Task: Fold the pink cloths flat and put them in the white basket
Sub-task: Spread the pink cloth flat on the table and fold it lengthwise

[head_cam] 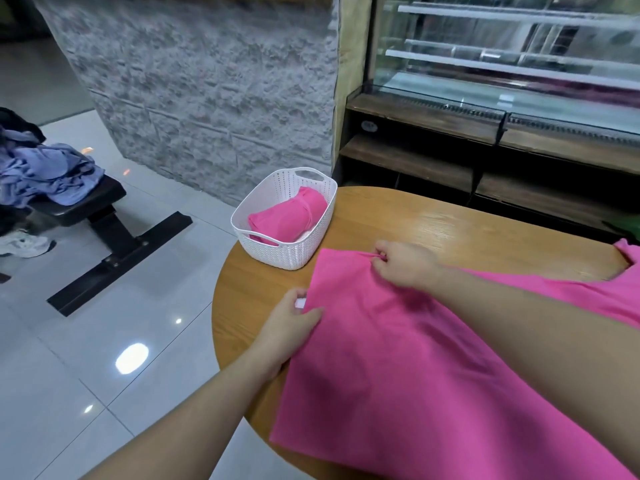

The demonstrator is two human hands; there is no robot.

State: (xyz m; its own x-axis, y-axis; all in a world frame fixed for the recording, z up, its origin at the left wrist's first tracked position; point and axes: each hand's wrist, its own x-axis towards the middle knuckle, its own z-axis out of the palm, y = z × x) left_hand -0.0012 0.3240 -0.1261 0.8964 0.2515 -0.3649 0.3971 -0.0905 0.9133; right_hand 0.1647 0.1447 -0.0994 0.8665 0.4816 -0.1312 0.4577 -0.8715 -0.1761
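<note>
Round wooden table (pixel 433 216), seen from above by the head camera, with a tiled floor (pixel 104 358) to its left. A large pink cloth (pixel 398 368) lies spread over the near part of the table, its lower edge hanging past the rim. The white basket (pixel 298 251) stands at the table's far left edge, just beyond the cloth's upper corner, and already holds a folded pink cloth (pixel 287 216). The right hand (pixel 405 265) pinches the far edge of the spread cloth, gathering small wrinkles there. The left hand (pixel 291 327) holds the left edge, thumb on top, beside a small white tag (pixel 300 303). The fabric appears thin, light and limp; it will likely sag and crease rather than keep a shape, so it is best taken at corners or along an edge with both hands and smoothed flat after each fold.
</note>
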